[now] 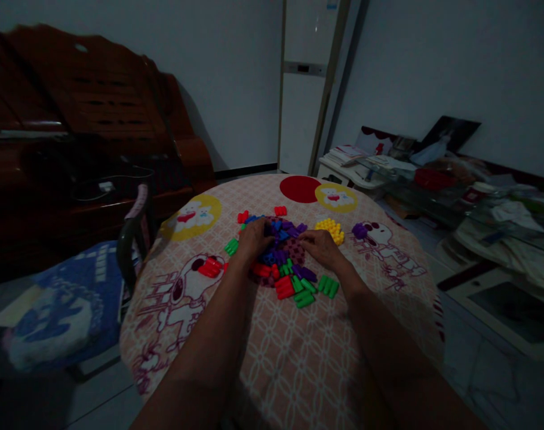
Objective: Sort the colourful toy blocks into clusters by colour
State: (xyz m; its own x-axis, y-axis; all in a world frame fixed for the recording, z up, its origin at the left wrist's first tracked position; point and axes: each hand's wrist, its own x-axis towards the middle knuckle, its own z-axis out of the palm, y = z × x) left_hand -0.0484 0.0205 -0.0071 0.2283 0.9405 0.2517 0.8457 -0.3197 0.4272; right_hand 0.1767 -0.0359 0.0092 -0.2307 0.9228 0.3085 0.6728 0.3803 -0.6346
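A heap of small plastic building blocks (284, 263) in red, green, blue and purple lies in the middle of a round table covered by a cartoon-print cloth (294, 358). My left hand (252, 239) rests on the heap's left side with fingers curled around dark purple and blue pieces. My right hand (320, 246) lies on the heap's right side, fingers bent down onto the blocks. What each hand grips is hidden by the fingers. A yellow block cluster (331, 229) and a purple block (359, 230) sit just right of my right hand. Red blocks (209, 268) lie to the left.
A dark chair (135, 236) with a blue cushion (65, 304) stands at the table's left. A dark wooden sofa (74, 119) fills the left background. A white standing unit (305, 83) is at the back. A cluttered low table (455, 185) is at right.
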